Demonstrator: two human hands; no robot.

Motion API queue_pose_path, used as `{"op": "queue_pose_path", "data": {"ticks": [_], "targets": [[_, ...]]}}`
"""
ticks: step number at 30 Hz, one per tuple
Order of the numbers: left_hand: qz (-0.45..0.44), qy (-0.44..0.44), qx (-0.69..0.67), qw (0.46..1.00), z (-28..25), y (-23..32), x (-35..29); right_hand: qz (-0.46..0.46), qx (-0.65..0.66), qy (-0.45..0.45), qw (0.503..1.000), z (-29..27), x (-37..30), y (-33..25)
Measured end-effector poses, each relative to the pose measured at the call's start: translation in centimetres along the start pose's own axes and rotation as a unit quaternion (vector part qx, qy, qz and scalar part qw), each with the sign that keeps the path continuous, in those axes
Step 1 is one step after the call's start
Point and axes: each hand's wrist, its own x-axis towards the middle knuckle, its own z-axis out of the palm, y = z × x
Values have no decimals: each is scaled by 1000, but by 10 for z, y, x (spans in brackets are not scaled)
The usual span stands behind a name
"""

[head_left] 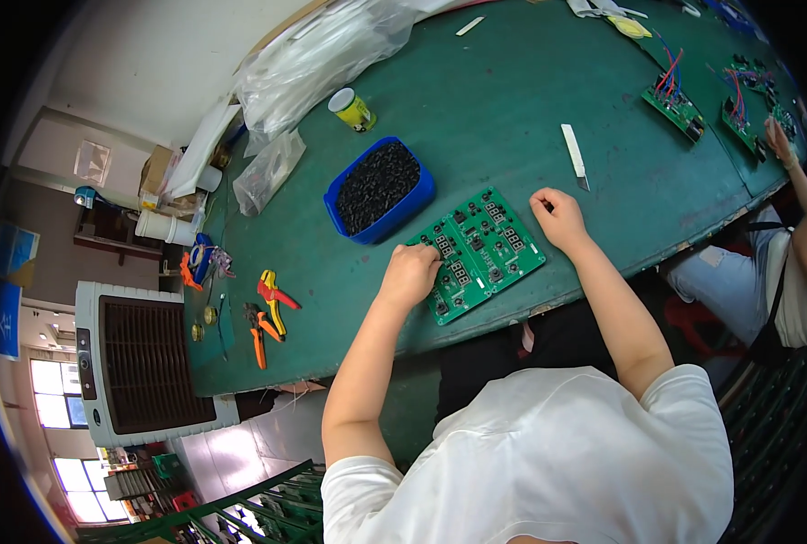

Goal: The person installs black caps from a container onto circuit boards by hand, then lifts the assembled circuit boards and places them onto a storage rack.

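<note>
A green circuit board (pixel 485 251) with several digit displays and small black parts lies on the table in front of me. My left hand (pixel 410 275) is closed, its fingertips pressed together over the board's left edge; what they pinch is hidden. Just off the board's right edge, my right hand (pixel 558 219) rests on the table with curled fingers. A small dark spot shows at its fingertips, too small to name. Beyond the board stands a blue bin (pixel 412 201) full of small black pieces (pixel 378 188).
A utility knife (pixel 574 154) lies beyond my right hand. Orange-handled pliers (pixel 260 332) and a red-yellow tool (pixel 276 299) lie left. A yellow-green can (pixel 352 110) and plastic bags (pixel 317 68) are behind the bin. Wired boards (pixel 675 109) and a co-worker's hand (pixel 778 140) are at right.
</note>
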Motion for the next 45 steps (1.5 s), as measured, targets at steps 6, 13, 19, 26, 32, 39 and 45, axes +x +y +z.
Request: {"op": "queue_pose_path", "data": {"ticks": [6,13,19,26,32,39,45], "targets": [[28,15,-6,999,4,-5,-3,2,-3,-10,1000,-3,0,-4],[-27,22,-22,999,1,-2,-1,-1,-5,-8,1000,-2,1,-3],[3,-17,14,1000,0,-1,3,-3,5,-7,1000,-2,1,-4],[-61,40,-86,994,11,-9,-1,12,-18,-27,999,-3,1,-4],[-24,33,-39,998,8,-2,-1,16,1,-12,1000,-2,0,-6],[14,21,-19,999,3,-2,-2,15,-4,-14,1000,-5,0,-5],[9,3,-15,1000,3,0,-2,10,-9,-20,1000,-2,0,-5]]}}
